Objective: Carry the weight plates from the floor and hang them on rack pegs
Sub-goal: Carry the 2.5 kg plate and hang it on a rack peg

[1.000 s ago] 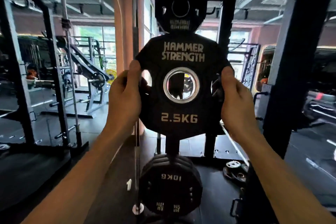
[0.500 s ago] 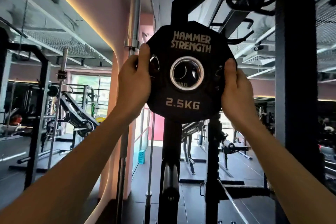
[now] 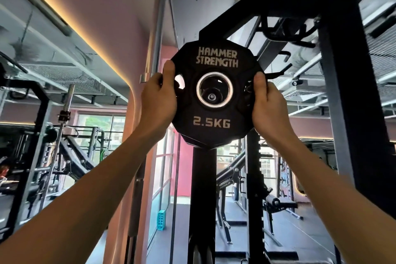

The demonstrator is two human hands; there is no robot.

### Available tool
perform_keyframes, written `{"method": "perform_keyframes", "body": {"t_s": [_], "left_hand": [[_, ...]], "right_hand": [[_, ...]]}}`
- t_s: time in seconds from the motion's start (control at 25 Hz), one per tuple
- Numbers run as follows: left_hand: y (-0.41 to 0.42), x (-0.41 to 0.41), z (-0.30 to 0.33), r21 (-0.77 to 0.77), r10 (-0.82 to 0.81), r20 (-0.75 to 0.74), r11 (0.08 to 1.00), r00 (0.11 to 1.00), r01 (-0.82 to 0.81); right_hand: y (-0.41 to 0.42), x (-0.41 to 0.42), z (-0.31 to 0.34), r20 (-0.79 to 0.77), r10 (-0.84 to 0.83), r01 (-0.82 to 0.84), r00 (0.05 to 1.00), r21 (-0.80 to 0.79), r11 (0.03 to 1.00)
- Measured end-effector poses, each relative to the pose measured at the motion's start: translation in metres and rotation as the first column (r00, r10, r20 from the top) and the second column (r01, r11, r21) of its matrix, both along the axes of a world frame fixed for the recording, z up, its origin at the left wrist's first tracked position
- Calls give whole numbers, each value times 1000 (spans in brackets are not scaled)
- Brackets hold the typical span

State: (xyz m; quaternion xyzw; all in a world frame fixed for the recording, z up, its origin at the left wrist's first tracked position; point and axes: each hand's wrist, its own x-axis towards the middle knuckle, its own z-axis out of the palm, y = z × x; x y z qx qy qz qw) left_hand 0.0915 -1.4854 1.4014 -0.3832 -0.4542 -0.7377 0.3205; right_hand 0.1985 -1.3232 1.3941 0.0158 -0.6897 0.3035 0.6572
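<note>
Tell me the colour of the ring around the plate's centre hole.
Silver metal, bright against the black weight plate; the ring shows in the head view.

Steel barbell (image 3: 157, 34) stands upright against pink wall (image 3: 111, 6). Teal block (image 3: 161, 220) on floor by glass door. Bench (image 3: 278, 202) right, squat rack (image 3: 32, 135) far left.

The weight plate (image 3: 214, 96) looks like matt black rubber with a polished metal ring at its hole. The rack upright (image 3: 202, 199) is matt black painted metal; the barbell (image 3: 157, 34) is brushed steel.
</note>
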Motion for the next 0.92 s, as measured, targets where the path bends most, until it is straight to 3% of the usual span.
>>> {"method": "perform_keyframes", "body": {"t_s": [0.32,0.52,0.68,0.92], "left_hand": [[21,-45,1,-110,-13,-6,994,1000,13],[30,-65,3,-165,132,-140,974,981,-154],[38,-77,0,-189,225,-168,948,960,-255],[44,-84,-2,-135,265,-217,945,940,-298]], "right_hand": [[28,-42,2,29,13,-13,1000,15,1000],[41,-65,2,-16,-56,58,998,134,989],[48,-75,1,27,-27,23,999,131,991],[57,-87,0,-25,-40,44,999,183,982]]}}
